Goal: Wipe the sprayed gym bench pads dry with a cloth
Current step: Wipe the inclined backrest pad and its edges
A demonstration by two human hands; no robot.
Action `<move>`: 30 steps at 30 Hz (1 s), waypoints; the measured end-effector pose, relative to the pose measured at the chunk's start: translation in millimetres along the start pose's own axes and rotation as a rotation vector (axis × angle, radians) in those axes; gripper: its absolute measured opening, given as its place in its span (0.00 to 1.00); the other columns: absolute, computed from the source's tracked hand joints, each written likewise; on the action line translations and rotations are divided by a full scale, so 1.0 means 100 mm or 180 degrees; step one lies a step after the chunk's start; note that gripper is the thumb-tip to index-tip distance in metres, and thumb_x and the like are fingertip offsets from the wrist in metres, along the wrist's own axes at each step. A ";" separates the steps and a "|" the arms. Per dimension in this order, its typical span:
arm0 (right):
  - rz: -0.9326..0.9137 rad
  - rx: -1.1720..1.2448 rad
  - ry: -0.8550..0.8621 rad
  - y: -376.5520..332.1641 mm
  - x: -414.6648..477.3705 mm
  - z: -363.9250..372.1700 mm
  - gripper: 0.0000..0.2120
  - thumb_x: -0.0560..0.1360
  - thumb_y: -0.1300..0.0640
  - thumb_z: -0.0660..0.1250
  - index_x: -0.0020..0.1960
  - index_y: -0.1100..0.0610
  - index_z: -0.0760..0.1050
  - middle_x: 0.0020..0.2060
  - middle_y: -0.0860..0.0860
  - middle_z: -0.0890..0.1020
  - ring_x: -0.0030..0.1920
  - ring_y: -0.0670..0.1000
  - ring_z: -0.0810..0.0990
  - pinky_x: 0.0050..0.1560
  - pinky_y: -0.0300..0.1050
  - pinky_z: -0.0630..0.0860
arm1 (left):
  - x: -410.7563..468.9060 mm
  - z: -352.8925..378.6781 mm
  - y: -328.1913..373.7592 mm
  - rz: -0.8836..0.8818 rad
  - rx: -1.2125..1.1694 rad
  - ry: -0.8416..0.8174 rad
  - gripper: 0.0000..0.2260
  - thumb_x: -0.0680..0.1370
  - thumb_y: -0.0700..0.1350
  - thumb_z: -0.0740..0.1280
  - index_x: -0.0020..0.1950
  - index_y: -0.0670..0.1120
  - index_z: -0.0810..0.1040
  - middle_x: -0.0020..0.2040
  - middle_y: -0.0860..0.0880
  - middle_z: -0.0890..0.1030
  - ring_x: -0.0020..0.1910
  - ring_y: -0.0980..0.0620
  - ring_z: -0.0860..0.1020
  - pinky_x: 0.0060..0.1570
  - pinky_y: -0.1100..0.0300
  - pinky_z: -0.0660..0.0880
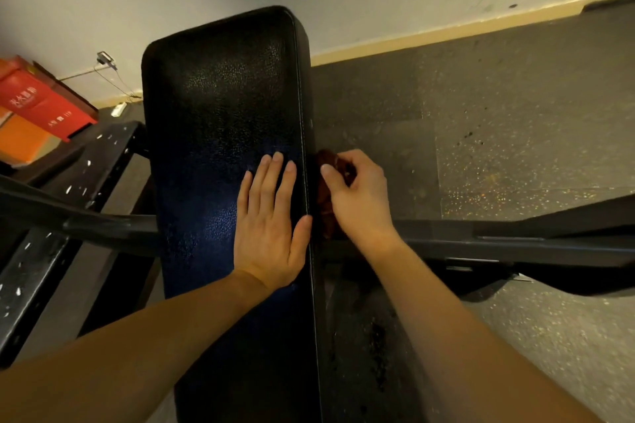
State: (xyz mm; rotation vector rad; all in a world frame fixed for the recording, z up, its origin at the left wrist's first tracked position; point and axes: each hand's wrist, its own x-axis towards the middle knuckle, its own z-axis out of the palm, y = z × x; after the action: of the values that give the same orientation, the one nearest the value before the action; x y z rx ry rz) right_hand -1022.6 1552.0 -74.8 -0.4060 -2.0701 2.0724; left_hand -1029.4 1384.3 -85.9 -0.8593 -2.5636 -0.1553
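Note:
A long black padded gym bench pad (220, 106) runs from the bottom of the view up toward the wall. My left hand (269, 227) lies flat on the pad's top near its right edge, fingers straight. My right hand (357, 197) grips a crumpled dark reddish-brown cloth (326, 182) and holds it against the pad's right side wall. Most of the cloth is hidden behind the hand and the pad's edge.
A black metal frame bar (515, 244) crosses under the bench from left to right. Red and orange boxes (37, 106) stand at the far left by the wall, with a cable and plug (110, 62) nearby. Speckled grey rubber flooring (498, 134) lies to the right.

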 end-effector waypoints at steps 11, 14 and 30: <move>0.0049 0.0186 -0.0035 0.19 -0.73 -0.30 0.02 0.80 0.56 0.68 0.49 0.50 0.77 0.39 0.47 0.82 0.41 0.45 0.83 0.42 0.46 0.82 | 0.03 -0.18 0.03 -0.0130 0.0034 -0.0143 0.28 0.83 0.54 0.58 0.80 0.41 0.63 0.80 0.42 0.62 0.81 0.43 0.58 0.79 0.44 0.54; -0.0103 -0.0021 0.0092 0.19 -0.63 -0.07 0.03 0.80 0.56 0.69 0.51 0.49 0.79 0.42 0.45 0.83 0.45 0.43 0.82 0.51 0.48 0.82 | 0.27 -0.35 -0.08 -0.0129 -0.0106 0.0080 0.26 0.80 0.53 0.62 0.75 0.42 0.69 0.74 0.42 0.69 0.74 0.42 0.67 0.76 0.43 0.60; 0.0286 0.0748 0.0347 -0.03 0.17 -0.04 0.06 0.82 0.60 0.65 0.54 0.51 0.78 0.46 0.49 0.83 0.48 0.46 0.82 0.52 0.44 0.79 | 0.76 -0.13 -0.17 -0.0444 0.0083 0.0232 0.33 0.81 0.56 0.57 0.81 0.40 0.59 0.81 0.40 0.59 0.82 0.42 0.55 0.79 0.40 0.51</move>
State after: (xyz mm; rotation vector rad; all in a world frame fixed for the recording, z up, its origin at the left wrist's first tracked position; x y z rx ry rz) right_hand -1037.9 1561.2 -73.2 -0.5684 -1.7526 2.2568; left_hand -1089.0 1408.7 -40.6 -0.6532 -2.5509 -0.1909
